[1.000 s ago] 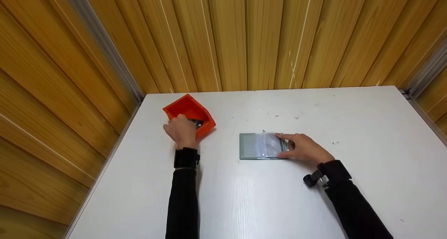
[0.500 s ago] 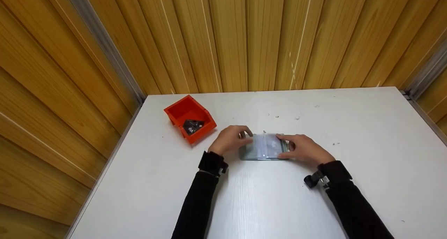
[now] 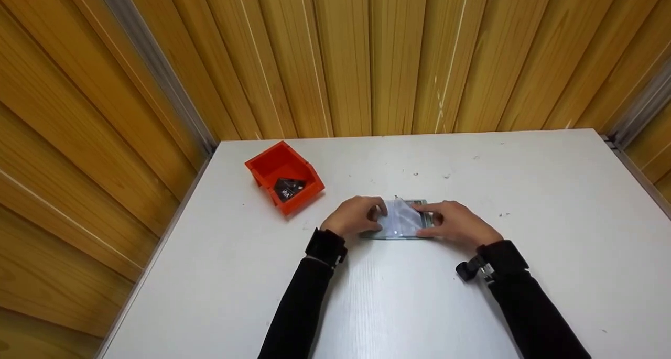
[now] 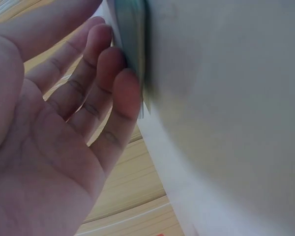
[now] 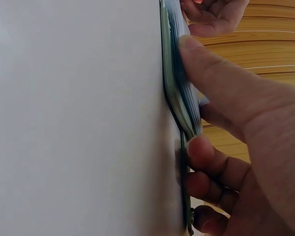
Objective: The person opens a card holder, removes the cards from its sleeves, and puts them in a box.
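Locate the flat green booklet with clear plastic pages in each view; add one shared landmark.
Head: the flat green plastic-paged booklet lies right of and below centre.
Left wrist: booklet edge-on, top, just left of centre.
Right wrist: booklet edge-on, just right of centre, running down from the top.
Landmark in all three: the bare left hand.

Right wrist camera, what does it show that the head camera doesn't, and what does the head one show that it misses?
Only the right wrist view: the booklet seen closely from the side, its many thin layers stacked edge-on.

Only the head view: the whole red bin, the dark cards in it, and the black sleeves.

Both: left hand and right hand at the booklet, the white table and the wooden-looking wall.
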`<state>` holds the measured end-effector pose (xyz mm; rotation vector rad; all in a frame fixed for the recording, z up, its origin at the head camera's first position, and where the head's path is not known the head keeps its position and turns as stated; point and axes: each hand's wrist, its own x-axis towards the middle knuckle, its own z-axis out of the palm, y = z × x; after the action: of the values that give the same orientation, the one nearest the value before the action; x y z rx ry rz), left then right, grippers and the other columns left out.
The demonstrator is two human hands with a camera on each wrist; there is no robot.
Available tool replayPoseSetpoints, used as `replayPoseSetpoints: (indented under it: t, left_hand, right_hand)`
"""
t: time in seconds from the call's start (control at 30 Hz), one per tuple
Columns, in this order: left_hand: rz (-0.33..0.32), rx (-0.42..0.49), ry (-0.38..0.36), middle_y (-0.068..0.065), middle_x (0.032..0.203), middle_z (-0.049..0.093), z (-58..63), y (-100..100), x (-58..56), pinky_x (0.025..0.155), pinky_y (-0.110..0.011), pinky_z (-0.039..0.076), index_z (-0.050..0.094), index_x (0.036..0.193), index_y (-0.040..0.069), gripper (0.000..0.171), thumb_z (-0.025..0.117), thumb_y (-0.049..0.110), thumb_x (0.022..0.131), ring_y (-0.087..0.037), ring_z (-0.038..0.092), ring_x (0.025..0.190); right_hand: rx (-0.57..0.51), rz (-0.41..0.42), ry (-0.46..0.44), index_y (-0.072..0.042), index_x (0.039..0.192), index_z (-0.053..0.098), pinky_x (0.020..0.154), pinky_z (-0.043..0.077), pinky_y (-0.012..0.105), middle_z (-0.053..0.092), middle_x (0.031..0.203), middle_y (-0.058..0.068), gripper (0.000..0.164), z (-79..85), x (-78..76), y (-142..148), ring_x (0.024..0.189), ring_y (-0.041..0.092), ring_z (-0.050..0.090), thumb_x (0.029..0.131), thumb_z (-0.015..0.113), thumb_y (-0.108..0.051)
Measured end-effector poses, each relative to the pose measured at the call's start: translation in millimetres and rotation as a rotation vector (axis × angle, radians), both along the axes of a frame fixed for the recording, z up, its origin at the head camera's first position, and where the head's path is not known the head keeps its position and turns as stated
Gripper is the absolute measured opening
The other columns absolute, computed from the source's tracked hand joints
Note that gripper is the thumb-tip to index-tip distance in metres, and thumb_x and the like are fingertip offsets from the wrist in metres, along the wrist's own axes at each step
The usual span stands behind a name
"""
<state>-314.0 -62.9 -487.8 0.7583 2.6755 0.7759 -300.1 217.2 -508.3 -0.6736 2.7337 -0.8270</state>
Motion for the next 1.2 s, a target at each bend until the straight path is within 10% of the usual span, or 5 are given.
replayPoseSetpoints:
  t: [0.33,0.5,0.83,1.07,1.2]
  left_hand:
    - [0.013,0.015,-0.042,0.002,0.087,0.059,0.5,-1,-0.6,0.081,-0.027,0.047,0.07,0.116,0.016,0.027,0.081,0.016,0.091,-0.015,0.055,0.087]
    - [0.031,0.004,-0.046,0.003,0.092,0.062,0.1,-1,-0.8,0.082,-0.028,0.048,0.07,0.116,0.019,0.019,0.073,0.026,0.098,-0.013,0.057,0.088]
    - [0.159,0.061,-0.154,-0.011,0.122,0.07,4.9,1,1.3,0.111,-0.044,0.047,0.033,0.161,0.021,0.066,0.051,0.052,0.105,-0.022,0.063,0.12]
    - [0.132,0.009,-0.077,-0.001,0.082,0.054,0.3,1,-2.0,0.076,-0.031,0.049,0.024,0.164,0.027,0.082,0.071,0.017,0.098,-0.016,0.054,0.074]
    - [0.105,0.005,-0.056,-0.001,0.084,0.057,0.3,2,-2.2,0.074,-0.028,0.05,0.033,0.161,0.029,0.075,0.071,0.014,0.098,-0.014,0.055,0.075]
  right_hand:
    - [-0.199,0.053,0.023,-0.015,0.099,0.076,0.062,0.036,0.021,0.051,0.073,-0.006,0.016,-2.1,-1.2,-3,0.068,0.008,0.047,0.088,0.083,-0.024]
    - [-0.211,0.083,-0.001,-0.014,0.093,0.067,0.064,0.036,0.022,0.048,0.073,-0.007,0.022,-0.4,0.5,-7,0.068,0.007,0.046,0.095,0.076,-0.034]
    - [-0.061,0.129,0.015,-0.019,0.144,0.063,0.096,0.05,0.043,0.069,0.132,0.005,0.048,1.3,12.0,-28,0.111,0.02,0.063,0.106,0.055,-0.047]
    - [-0.004,0.057,0.021,-0.02,0.147,0.06,0.066,0.036,0.028,0.044,0.074,-0.004,0.051,-0.2,8.9,-28,0.07,0.013,0.045,0.099,0.07,-0.034]
    - [0.019,0.018,0.029,-0.019,0.149,0.057,0.078,0.045,0.035,0.065,0.098,0.004,0.058,-1.7,6.5,-19,0.086,0.017,0.053,0.097,0.072,-0.041]
